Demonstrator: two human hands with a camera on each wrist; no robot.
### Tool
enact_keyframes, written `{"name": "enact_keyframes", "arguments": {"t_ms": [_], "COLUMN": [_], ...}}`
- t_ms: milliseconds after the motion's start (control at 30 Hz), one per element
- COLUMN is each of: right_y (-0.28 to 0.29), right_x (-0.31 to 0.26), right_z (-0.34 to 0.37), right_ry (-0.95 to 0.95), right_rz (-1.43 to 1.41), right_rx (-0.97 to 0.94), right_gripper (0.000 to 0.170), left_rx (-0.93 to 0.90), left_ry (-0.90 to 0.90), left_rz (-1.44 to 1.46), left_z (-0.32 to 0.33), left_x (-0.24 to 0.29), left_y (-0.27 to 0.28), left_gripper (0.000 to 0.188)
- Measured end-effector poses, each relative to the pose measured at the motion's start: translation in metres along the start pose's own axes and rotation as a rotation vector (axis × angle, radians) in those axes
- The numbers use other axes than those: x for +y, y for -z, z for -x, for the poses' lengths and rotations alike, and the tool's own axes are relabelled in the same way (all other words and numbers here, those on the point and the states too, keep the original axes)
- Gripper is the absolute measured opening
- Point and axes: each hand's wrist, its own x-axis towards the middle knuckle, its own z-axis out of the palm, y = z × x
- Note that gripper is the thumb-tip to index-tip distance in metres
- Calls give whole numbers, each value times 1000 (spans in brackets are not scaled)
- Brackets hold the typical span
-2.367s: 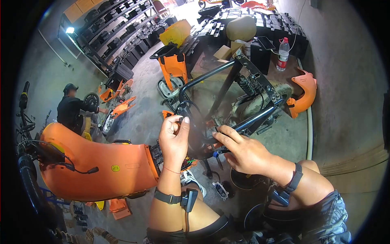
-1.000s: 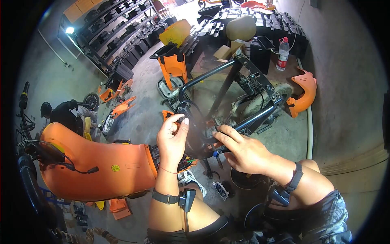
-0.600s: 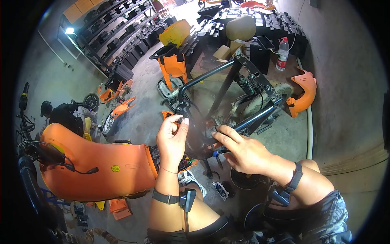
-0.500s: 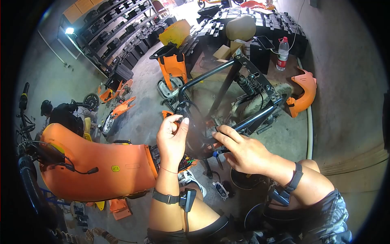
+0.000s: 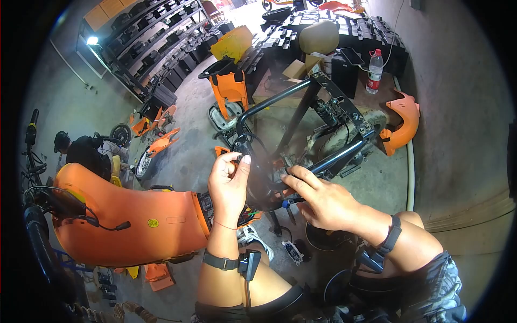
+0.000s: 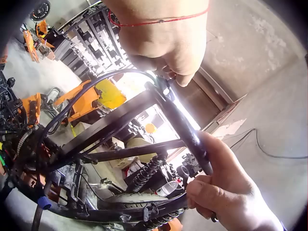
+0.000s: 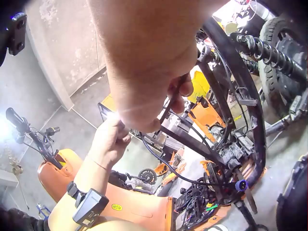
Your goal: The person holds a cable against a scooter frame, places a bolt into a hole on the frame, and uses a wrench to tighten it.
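So the left hand (image 5: 227, 188) has thumb and index pinching a small dark piece, too small to say what, right by one end of the black tube (image 6: 183, 126). The right hand (image 5: 326, 202) has fingers and thumb curled around that same tube, further along. A black cable (image 6: 118, 71) arcs up to the left fingers. The black frame (image 5: 277, 99) sits just beyond both sets of fingertips, so it's pretty snug in there; the roomier side is the bare floor (image 5: 377, 183) right of the right fingers. Orange body (image 5: 129, 215) is left of the left fingers, with a yellow badge (image 5: 153, 223), print unreadable. Bottle (image 5: 375, 70) well past the right fingers has a red label, also unreadable.
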Motion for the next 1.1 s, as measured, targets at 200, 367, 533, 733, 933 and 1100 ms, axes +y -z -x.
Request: {"name": "enact_keyframes", "arguments": {"t_ms": [200,367,533,733,933,1100], "right_y": [0,0,0,0,1,1], "right_x": [0,0,0,1,-1,-1], "right_z": [0,0,0,0,-1,-1], "right_ry": [-5,-3,-8,33,-17,-17], "right_rz": [2,7,5,1,4,7], "right_rx": [-5,-4,-2,36,-13,-15], "right_gripper": [85,85,84,79,85,86], "left_rx": [16,-20,-71,-121,-72,-25], "left_ry": [7,54,49,32,-19,-6], "left_rz": [-10,-1,5,32,87,69], "left_z": [-1,-1,1,-1,-2,-1], "left_x": [-1,-1,7,5,-7,3], "left_y": [0,1,2,5,3,4], "left_gripper": [19,28,32,25,20,16]}}
